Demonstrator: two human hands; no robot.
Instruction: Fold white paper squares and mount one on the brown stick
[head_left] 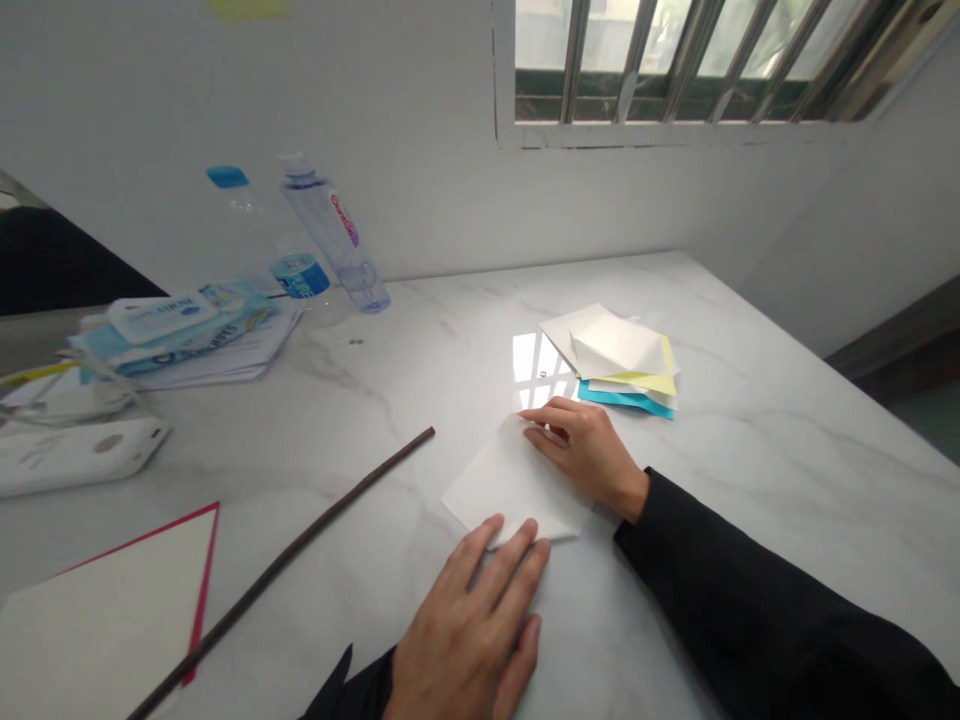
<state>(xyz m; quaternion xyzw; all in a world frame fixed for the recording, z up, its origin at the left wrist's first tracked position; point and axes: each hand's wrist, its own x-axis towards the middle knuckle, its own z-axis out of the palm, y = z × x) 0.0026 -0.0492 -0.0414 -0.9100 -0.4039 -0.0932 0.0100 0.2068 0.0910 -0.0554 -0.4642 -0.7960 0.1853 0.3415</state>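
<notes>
my left grip point(465, 640) lies wide on the white paper sheet point(514, 480) at twelve o'clock; my right grip point(585, 450) sits narrow at its edge, pinch unclear. the coloured paper stack point(622, 365) lies unhandled at one o'clock on the counter point(750, 480).

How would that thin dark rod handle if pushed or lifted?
The thin dark rod looks round, so it would probably roll if pushed sideways on the polished marble tabletop. Being long and slender, it likely feels light and may flex or snap if lifted by one end. It could also be awkward to pinch up off the flat surface.
</notes>
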